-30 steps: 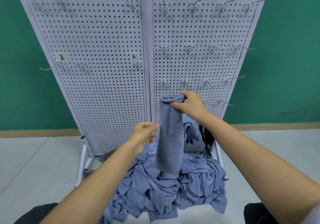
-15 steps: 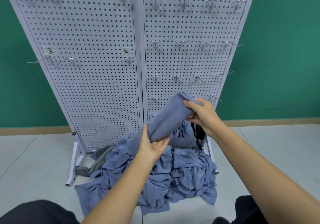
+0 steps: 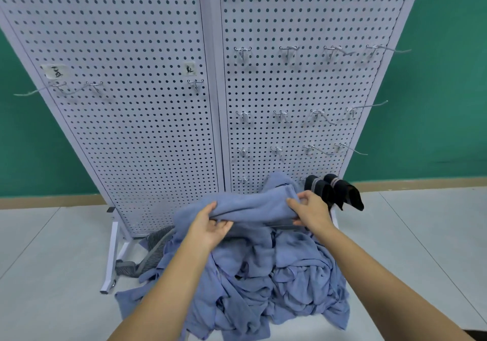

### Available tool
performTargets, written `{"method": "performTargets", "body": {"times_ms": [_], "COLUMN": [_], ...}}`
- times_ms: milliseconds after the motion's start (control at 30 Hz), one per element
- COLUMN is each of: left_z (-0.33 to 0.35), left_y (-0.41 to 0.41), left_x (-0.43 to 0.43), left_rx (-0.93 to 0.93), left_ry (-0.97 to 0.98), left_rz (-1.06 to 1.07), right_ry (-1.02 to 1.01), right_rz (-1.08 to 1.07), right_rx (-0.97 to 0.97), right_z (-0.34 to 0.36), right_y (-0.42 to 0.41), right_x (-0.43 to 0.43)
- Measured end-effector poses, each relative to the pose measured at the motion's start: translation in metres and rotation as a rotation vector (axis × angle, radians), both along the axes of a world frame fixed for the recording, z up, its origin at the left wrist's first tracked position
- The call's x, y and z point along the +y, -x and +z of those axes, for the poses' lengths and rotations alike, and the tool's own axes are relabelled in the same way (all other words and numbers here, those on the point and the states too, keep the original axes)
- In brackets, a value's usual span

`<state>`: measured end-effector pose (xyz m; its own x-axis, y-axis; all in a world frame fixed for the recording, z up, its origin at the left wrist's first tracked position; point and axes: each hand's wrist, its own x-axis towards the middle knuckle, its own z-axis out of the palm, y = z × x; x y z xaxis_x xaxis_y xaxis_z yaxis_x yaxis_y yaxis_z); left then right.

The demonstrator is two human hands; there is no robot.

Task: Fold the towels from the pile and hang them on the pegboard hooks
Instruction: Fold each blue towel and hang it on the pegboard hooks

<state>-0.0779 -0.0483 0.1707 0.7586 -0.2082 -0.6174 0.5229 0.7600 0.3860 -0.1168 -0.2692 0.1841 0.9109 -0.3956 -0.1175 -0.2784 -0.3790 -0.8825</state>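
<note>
soft matt cloth towel (image 3: 253, 206); matt perforated metal pegboard (image 3: 147, 103), wire hooks (image 3: 287, 51).

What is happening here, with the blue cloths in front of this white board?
A person is folding a blue towel, held level between both hands: the left hand grips one end, the right hand the other. It is above the pile of blue towels on the floor, before the white pegboard. Most hooks in view are bare.

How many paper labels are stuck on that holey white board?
2. The left label is near the left edge of the pegboard; the centre label is beside the middle seam. The top is cropped, so more may be hidden.
</note>
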Motion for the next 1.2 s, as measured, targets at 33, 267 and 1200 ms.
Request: {"method": "performTargets", "body": {"times_ms": [33, 267, 1200], "left_z": [0.0, -0.022, -0.054], "left_y": [-0.016, -0.1, -0.115], "left_x": [0.001, 0.0, -0.006], "left_rx": [-0.017, -0.079, -1.0], "left_ry": [0.01, 0.017, -1.547], "left_rz": [-0.001, -0.021, -0.139], "right_ry": [0.031, 0.434, 0.372], "right_rz": [-0.009, 0.093, 0.14], "right_rx": [-0.024, 0.037, -0.286], "right_z": [0.001, -0.011, -0.06], "right_y": [-0.01, -0.051, -0.106], "right_x": [0.001, 0.012, 0.049]}}
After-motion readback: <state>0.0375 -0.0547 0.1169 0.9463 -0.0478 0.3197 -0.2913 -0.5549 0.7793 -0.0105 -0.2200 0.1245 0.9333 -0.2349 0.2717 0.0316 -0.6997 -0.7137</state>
